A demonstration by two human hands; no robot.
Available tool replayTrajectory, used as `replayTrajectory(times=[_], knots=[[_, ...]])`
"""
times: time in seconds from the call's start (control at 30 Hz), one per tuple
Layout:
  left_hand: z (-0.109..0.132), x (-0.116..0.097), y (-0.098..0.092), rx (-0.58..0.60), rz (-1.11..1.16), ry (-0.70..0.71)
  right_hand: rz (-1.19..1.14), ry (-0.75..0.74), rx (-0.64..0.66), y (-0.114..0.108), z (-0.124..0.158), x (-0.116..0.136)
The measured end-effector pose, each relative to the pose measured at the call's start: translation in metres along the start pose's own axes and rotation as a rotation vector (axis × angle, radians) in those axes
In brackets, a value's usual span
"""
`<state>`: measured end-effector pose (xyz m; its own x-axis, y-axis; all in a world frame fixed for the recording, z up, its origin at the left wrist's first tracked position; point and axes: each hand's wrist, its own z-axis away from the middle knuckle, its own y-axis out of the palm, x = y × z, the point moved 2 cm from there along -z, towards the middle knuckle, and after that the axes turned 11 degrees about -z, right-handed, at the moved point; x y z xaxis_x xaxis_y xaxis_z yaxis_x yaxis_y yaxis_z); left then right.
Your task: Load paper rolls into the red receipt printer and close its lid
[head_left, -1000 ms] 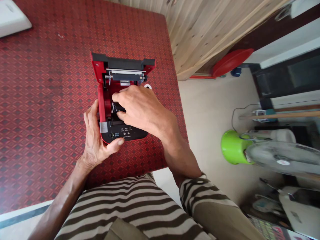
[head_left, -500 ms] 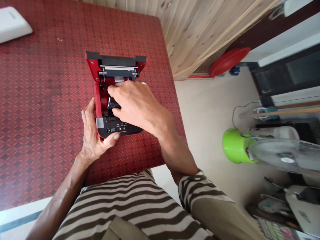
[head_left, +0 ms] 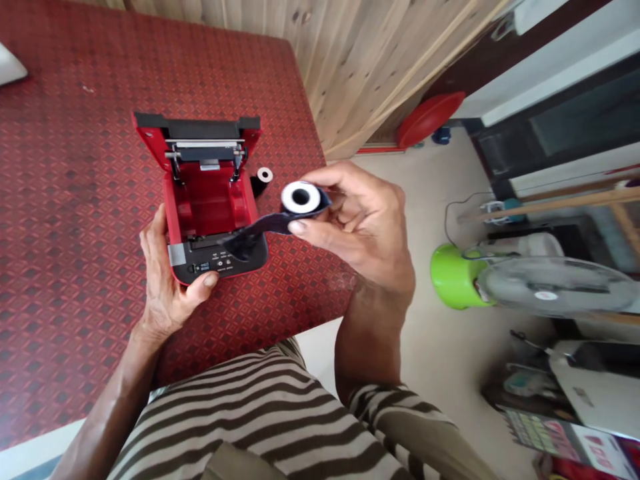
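Note:
A red and black printer (head_left: pixel 213 200) stands on the table with its lid (head_left: pixel 200 140) raised and its red inner bay showing bare. My left hand (head_left: pixel 167 287) grips the printer's near left corner, thumb on the black control panel. To the right of the printer, my right hand (head_left: pixel 367 223) pinches a black ribbon roll (head_left: pixel 301 197) with a white core between thumb and fingers. A loose strip of ribbon (head_left: pixel 245 240) trails from that roll across the panel. A second roll with a white core (head_left: pixel 264 175) lies on the table just behind the printer's right side.
The red patterned table (head_left: pixel 75 200) ends at its right edge, beside a wooden plank wall (head_left: pixel 345 73). A white object (head_left: pixel 9 65) lies at the far left. On the floor to the right are a green bucket (head_left: pixel 453 277), a fan (head_left: pixel 555 287) and a red basin (head_left: pixel 430 120).
My right hand has come out of the printer's bay and moved right, carrying the ribbon roll with its strip trailing. My left hand keeps its grip on the printer.

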<state>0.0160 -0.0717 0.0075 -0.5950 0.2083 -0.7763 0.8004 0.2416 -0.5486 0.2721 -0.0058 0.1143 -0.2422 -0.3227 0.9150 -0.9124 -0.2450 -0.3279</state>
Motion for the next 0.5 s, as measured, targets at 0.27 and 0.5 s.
replayTrajectory(times=[0.27, 0.5], knots=[[0.001, 0.003, 0.003, -0.015, 0.028, -0.002, -0.306, 0.179, -0.264, 0.013, 0.03, -0.103], [0.001, 0.003, 0.002, -0.011, -0.019, -0.033, -0.165, 0.211, -0.137, 0.043, 0.021, -0.11]])
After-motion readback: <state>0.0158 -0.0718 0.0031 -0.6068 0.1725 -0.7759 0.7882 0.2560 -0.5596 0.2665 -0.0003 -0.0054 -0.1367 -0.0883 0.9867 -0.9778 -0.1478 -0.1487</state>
